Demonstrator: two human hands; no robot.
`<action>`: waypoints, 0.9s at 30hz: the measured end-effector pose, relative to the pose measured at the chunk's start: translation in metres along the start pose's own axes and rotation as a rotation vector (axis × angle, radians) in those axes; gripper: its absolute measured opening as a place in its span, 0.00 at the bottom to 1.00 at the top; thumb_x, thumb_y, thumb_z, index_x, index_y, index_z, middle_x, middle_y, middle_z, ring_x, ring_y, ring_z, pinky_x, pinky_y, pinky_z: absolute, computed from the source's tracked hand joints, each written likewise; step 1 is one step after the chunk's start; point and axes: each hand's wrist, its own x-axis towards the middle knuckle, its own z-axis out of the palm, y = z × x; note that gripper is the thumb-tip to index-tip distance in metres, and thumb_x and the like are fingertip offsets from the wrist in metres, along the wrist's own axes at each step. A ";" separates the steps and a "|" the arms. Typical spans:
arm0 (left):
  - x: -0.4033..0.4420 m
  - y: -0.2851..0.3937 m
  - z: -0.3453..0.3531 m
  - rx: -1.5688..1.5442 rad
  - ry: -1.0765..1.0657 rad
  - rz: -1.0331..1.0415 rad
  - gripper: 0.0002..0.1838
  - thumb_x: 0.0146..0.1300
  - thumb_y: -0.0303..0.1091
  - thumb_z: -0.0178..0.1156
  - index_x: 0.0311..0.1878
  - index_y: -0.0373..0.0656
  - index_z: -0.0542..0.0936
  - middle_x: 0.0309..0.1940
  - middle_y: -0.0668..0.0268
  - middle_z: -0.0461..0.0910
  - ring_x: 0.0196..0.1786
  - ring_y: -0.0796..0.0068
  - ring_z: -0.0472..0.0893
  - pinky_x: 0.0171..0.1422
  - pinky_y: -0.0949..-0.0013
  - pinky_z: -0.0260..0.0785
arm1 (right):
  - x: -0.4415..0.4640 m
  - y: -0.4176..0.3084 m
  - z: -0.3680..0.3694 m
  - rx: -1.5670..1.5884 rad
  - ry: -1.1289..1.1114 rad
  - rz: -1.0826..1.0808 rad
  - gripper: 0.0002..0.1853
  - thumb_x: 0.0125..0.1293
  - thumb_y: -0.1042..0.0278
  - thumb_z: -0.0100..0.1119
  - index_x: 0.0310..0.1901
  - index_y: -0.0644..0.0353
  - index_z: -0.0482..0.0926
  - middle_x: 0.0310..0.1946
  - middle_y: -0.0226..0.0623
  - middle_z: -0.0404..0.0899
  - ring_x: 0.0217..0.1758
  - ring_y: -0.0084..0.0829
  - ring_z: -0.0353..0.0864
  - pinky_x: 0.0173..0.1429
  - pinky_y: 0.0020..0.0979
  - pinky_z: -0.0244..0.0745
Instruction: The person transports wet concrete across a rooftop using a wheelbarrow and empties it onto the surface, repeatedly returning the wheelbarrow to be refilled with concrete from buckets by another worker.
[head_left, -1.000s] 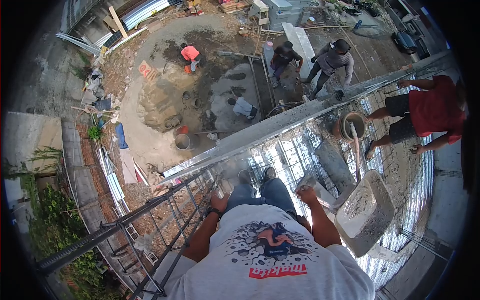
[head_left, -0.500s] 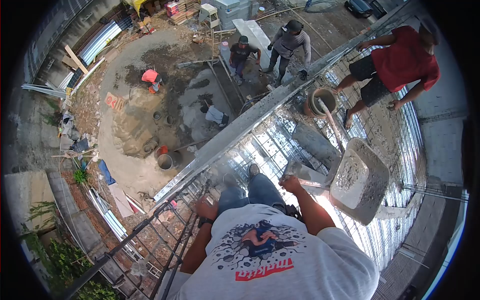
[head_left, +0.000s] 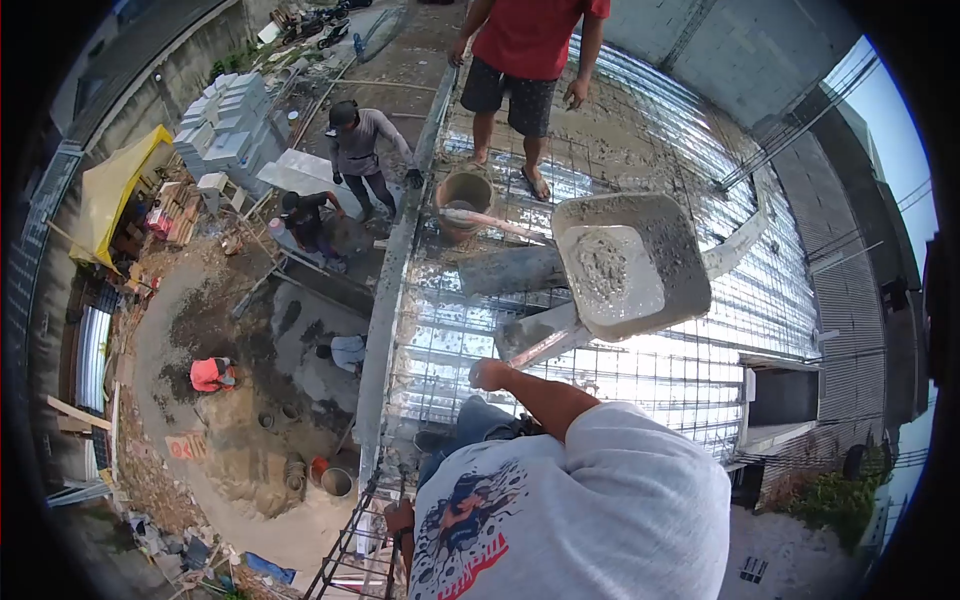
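My right hand point(head_left: 489, 374) is closed at the near end of a wheelbarrow handle point(head_left: 548, 347). The wheelbarrow's tray point(head_left: 632, 266), coated in wet grey mix, stands tilted beyond it. Its other handle point(head_left: 497, 223) reaches over a bucket point(head_left: 465, 198). My left hand point(head_left: 399, 517) is low beside my shirt, next to a rebar cage point(head_left: 352, 545); its fingers are too hidden to read. Metal decking under a rebar grid point(head_left: 450, 340) lies around the wheelbarrow.
A person in a red shirt point(head_left: 527, 40) stands past the bucket. A concrete edge beam point(head_left: 385, 330) borders the drop to the left. Several people, buckets and a sand pile point(head_left: 240, 430) are below. The deck has an opening point(head_left: 783, 397) at right.
The view has swung right, bringing the wheelbarrow to the centre and the ground workers to the left. My right hand remains at the handle; my left is lower in view.
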 end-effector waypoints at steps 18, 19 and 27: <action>0.048 0.135 -0.063 -0.042 -0.123 0.144 0.24 0.56 0.52 0.57 0.39 0.37 0.81 0.34 0.48 0.81 0.43 0.55 0.80 0.48 0.58 0.70 | -0.183 0.146 0.024 -0.286 -0.382 0.223 0.09 0.50 0.69 0.60 0.34 0.52 0.85 0.35 0.36 0.84 0.39 0.39 0.84 0.42 0.38 0.80; 0.067 0.131 -0.054 -0.086 -0.085 0.257 0.22 0.57 0.50 0.56 0.39 0.38 0.81 0.34 0.49 0.81 0.43 0.54 0.80 0.48 0.57 0.70 | -0.188 0.154 0.035 -0.317 -0.292 0.198 0.08 0.49 0.68 0.61 0.33 0.52 0.85 0.32 0.35 0.84 0.37 0.38 0.84 0.37 0.39 0.79; 0.025 0.238 -0.070 -0.330 -0.017 0.018 0.26 0.55 0.55 0.59 0.39 0.37 0.82 0.36 0.54 0.83 0.43 0.53 0.81 0.48 0.55 0.70 | -0.214 0.178 0.035 1.245 0.146 0.583 0.07 0.58 0.69 0.62 0.37 0.61 0.81 0.28 0.33 0.82 0.22 0.22 0.79 0.21 0.23 0.69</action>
